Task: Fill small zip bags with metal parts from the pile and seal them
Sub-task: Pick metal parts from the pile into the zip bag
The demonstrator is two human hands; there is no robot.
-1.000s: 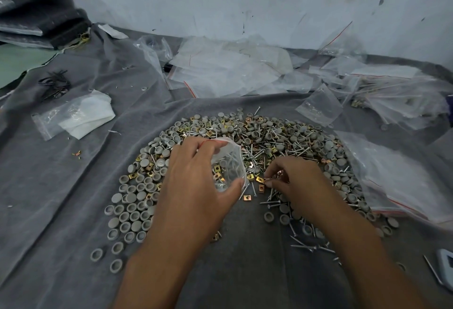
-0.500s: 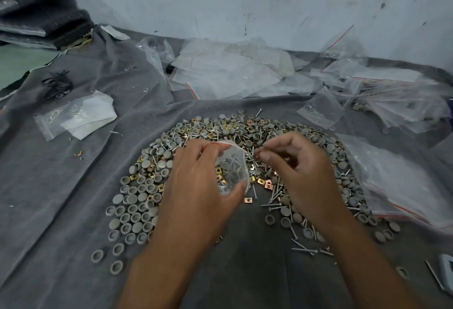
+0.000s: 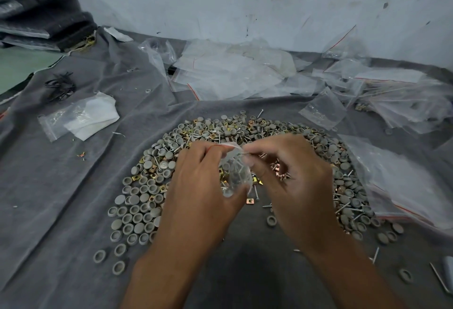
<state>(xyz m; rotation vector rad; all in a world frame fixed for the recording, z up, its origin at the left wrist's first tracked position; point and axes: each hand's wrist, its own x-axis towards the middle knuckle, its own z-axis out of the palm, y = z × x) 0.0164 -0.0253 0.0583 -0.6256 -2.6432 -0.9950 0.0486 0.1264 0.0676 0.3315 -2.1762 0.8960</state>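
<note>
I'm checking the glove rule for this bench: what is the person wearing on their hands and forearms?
Nothing shows on either one. The left hand and right hand are bare, with no gloves, rings or watch visible, and both forearms are uncovered down to the picture's edge; no sleeve is in view.

Looks like a small hand-packing workshop: grey cloth [image 3: 73,186] spread as the work surface, a heap of screws and caps [image 3: 152,186], loose zip bags [image 3: 232,73] against a scuffed wall [image 3: 245,2].
</note>
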